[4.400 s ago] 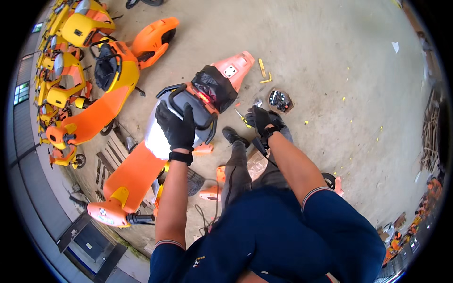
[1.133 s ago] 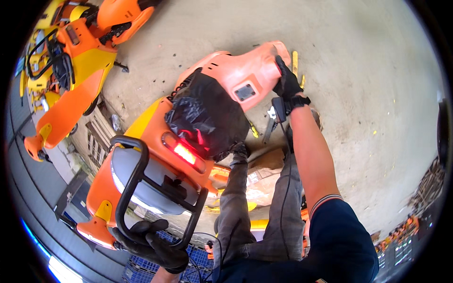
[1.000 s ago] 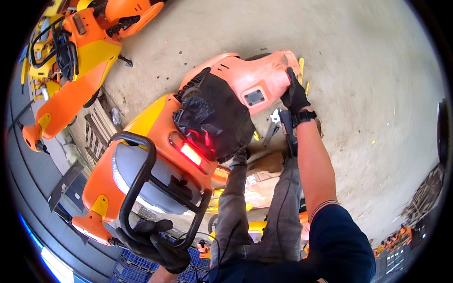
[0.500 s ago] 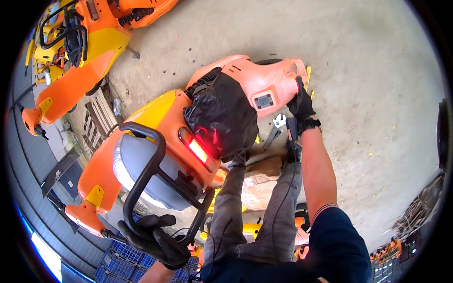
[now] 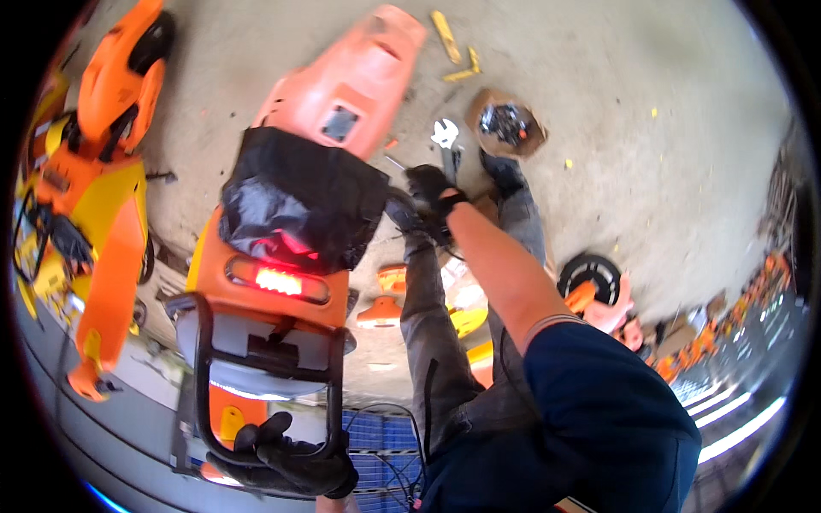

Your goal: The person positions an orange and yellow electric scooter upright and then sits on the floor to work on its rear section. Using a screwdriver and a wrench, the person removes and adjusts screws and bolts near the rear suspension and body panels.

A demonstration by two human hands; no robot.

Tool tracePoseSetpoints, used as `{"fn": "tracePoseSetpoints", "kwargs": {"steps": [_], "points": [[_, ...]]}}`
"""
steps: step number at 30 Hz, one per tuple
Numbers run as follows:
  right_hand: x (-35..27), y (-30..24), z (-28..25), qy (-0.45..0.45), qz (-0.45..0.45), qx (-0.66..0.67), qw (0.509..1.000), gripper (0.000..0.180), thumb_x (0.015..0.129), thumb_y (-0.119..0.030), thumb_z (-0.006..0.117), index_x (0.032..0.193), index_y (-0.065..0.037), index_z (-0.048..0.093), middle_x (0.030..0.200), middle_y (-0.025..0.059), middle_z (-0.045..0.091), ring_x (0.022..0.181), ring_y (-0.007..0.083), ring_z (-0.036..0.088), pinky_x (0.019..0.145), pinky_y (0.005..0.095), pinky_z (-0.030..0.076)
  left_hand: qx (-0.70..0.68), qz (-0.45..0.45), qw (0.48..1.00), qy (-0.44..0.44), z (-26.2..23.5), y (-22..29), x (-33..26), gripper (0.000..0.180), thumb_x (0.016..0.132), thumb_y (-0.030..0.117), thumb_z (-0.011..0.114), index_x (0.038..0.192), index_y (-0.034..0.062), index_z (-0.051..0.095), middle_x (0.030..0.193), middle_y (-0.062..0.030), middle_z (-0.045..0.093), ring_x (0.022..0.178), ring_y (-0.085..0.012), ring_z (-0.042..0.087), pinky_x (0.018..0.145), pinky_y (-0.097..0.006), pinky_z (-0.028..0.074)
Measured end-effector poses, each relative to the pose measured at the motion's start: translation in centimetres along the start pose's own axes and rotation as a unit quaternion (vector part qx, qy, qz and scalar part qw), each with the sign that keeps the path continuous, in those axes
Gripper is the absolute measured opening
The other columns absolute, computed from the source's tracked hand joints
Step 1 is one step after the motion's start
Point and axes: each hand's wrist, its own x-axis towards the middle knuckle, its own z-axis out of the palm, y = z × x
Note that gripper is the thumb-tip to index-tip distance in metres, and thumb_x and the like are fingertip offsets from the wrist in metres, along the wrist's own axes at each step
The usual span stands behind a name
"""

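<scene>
An orange scooter rear body point(image 5: 351, 77) lies on the concrete, with a black plastic bag point(image 5: 299, 201) wrapped over its middle and a lit red tail light point(image 5: 278, 280) below it. My left hand point(image 5: 286, 453), in a black glove, grips the black grab rail point(image 5: 205, 342) at the near end. My right hand point(image 5: 432, 201), also gloved, sits with curled fingers right beside the bag's right edge, above my knee. Whether it holds anything is hidden. A silver wrench point(image 5: 445, 137) lies on the floor just beyond it.
A brown tray of dark bolts point(image 5: 505, 124) and yellow strips point(image 5: 453, 43) lie on the floor ahead. Orange and yellow scooter bodies point(image 5: 111, 171) are stacked at the left. A blue crate point(image 5: 376, 436) sits by my legs, and a black round part point(image 5: 590, 274) lies at the right.
My right hand has left the right edge of the orange fender and drawn back to the bag's edge. My left hand keeps its grip on the grab rail.
</scene>
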Motion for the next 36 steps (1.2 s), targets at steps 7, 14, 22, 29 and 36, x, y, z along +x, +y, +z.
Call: {"fn": "tracePoseSetpoints", "kwargs": {"steps": [7,14,22,29,36], "points": [[4.7,-4.2,12.3,0.122,0.253,0.519,0.807,0.065,0.077,-0.043,0.071,0.121,0.0,0.052,0.085,0.0129,0.066,0.072,0.0217,0.063,0.069,0.0335,0.051,0.135,0.163,0.977,-0.025,-0.6,-2.8,-0.9,0.053,0.084,0.04,0.052,0.111,-0.0055,0.049,0.108,-0.0171,0.053,0.091,-0.027,0.055,0.081,-0.039,0.046],[5.8,-7.7,7.7,0.111,0.26,0.265,0.922,0.062,0.071,-0.048,0.073,0.11,-0.001,0.061,0.104,0.0196,0.065,0.098,0.0337,0.062,0.083,0.0378,0.049,0.232,0.231,0.945,-0.025,-3.5,-6.1,-2.5,0.07,0.084,0.053,0.049,0.116,-0.0085,0.047,0.109,-0.0203,0.055,0.089,-0.0321,0.059,0.077,-0.041,0.051],[7.0,-6.6,7.4,0.114,0.199,0.216,0.949,0.053,0.076,-0.052,0.064,0.096,-0.003,0.065,0.096,0.019,0.065,0.093,0.035,0.062,0.08,0.0409,0.049,0.327,0.315,0.89,-0.026,-5.2,-7.4,-2.5,0.086,0.084,0.066,0.047,0.121,-0.0113,0.046,0.109,-0.0232,0.057,0.086,-0.0369,0.063,0.074,-0.043,0.056],[7.6,-5.9,7.6,0.099,0.188,0.218,0.953,0.061,0.072,-0.053,0.067,0.105,-0.002,0.063,0.103,0.0211,0.065,0.1,0.0382,0.06,0.084,0.0413,0.048,0.334,0.323,0.869,-0.167,-3.3,-0.6,-0.9,0.07,0.078,0.049,0.064,0.12,-0.0039,0.045,0.112,-0.0191,0.051,0.094,-0.0317,0.056,0.083,-0.044,0.047],[-3.6,-3.2,-1.0,0.176,0.055,-0.068,0.981,0.012,0.078,-0.013,0.056,0.072,-0.003,0.06,0.07,0.0168,0.062,0.066,0.0309,0.062,0.061,0.0408,0.048,0.249,0.294,0.916,-0.113,-3.1,-0.2,-0.7,0.039,0.071,0.035,0.066,0.088,0.001,0.055,0.098,-0.0126,0.053,0.11,-0.0383,0.045,0.095,-0.054,0.034]]}}
